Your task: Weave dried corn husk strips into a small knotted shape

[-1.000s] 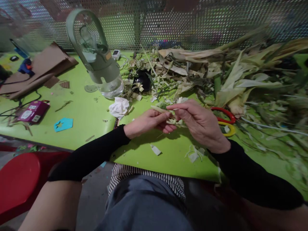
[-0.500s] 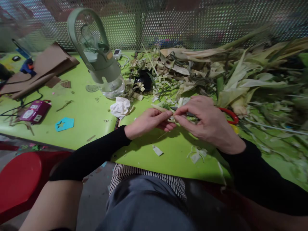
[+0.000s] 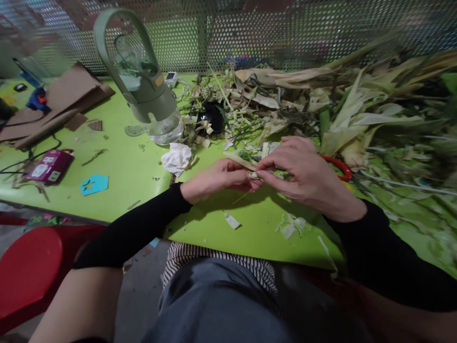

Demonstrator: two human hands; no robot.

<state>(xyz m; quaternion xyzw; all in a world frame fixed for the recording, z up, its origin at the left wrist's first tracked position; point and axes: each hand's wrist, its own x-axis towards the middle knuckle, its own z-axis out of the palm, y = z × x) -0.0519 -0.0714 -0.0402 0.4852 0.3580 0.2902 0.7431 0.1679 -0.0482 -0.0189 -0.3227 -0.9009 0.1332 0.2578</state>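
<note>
Both hands meet over the near part of the green table (image 3: 210,228). My left hand (image 3: 221,178) is closed on a small pale piece of corn husk (image 3: 254,175), held between thumb and fingers. At its other end, thumb and fingertips of my right hand (image 3: 303,176) pinch the same piece. Fingers cover much of it. A longer pale husk strip (image 3: 237,159) lies just behind the left fingers; whether it is touched I cannot tell. Red-handled scissors (image 3: 341,167) rest beyond my right hand, which partly hides them.
Dried corn husks (image 3: 364,119) and shreds heap along the back right. A green-lidded water bottle (image 3: 153,105) stands behind a crumpled tissue (image 3: 177,158). Leftward are a purple power adapter (image 3: 52,166), a blue paper cutout (image 3: 94,185) and cardboard (image 3: 67,95). A red stool (image 3: 28,267) stands lower left.
The fingertips have shifted slightly around the pale piece, and the left thumb lies lower. Both hands stay together in nearly the same place. The whole view has moved a little.
</note>
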